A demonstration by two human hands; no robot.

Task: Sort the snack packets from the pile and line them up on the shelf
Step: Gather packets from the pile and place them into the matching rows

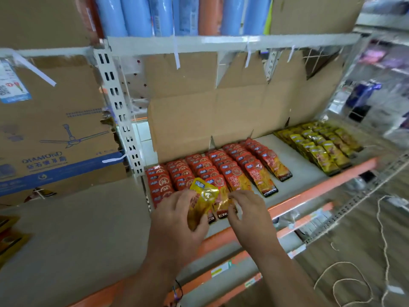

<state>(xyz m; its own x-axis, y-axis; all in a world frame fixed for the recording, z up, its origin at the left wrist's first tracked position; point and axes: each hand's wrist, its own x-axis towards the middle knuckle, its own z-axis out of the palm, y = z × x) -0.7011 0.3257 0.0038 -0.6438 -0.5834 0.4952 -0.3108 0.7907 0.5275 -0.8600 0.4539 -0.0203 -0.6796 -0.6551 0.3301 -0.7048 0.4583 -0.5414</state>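
Left hand (177, 216) is lowest in view, with a thread band (178, 292) on its wrist. Its fingers are curled round a yellow packet (202, 199), held crumpled and tilted over the front of the shelf (309, 197). Right hand (249, 212) is just beside it, fingers bent, tips at the packet's right edge and over the lower end of a red packet lying in front. Pinching or only touching? Can't tell.

Past the hands, red packets (212, 167) lie in overlapping rows on the left half of the white shelf board, slanting back toward the cardboard backing (221, 111). Bare strip of board, then yellow packets (321, 147) in similar rows on the right half, well apart from the red ones. Orange rail runs along the shelf front; more orange-edged shelves show below.

Far left edge, low — some yellow and red packaging (8, 235), blurred. Above it a cardboard box (55, 134) with a ceiling-fan print. Right side: white cord (384, 240) looped on the floor. Top: blue rolls (132, 16) upright on the upper shelf.
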